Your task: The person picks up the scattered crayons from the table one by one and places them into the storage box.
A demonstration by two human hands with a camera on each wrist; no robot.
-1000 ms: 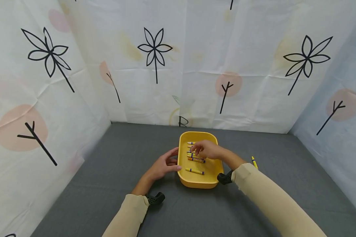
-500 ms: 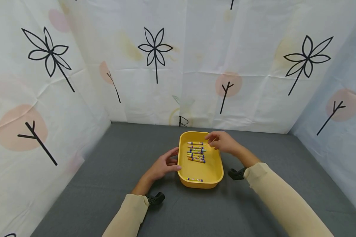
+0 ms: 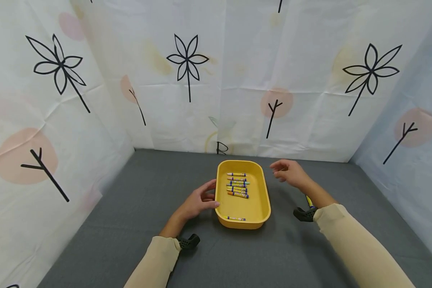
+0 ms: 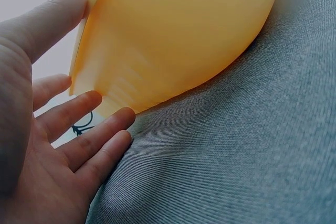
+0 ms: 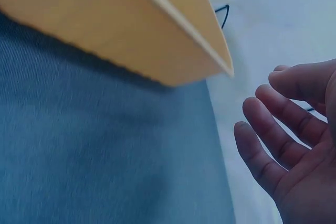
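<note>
A yellow plastic tray [image 3: 257,214] stands on the grey cloth, with several crayons [image 3: 237,185] lying in a row in its far half. One yellow crayon [image 3: 235,218] lies alone against the tray's near wall. At the tray's left side, my left hand [image 3: 198,204] rests its thumb on the rim. The other fingers of that hand, nearly straight, touch or lie close to the outer wall in the left wrist view. To the right of the tray my right hand [image 3: 291,174] hovers with loosely bent fingers and nothing in them, as the right wrist view also shows.
Another yellow crayon [image 3: 310,202] lies on the grey table cloth [image 3: 158,180] at the right, partly hidden by the right wrist and its black camera band [image 3: 304,214]. White printed fabric walls [image 3: 245,132] enclose the table at the back and sides.
My right hand has moved right, from over the crayons to outside the tray. The lone crayon has shifted toward the tray's near wall. My left hand has stayed in place.
</note>
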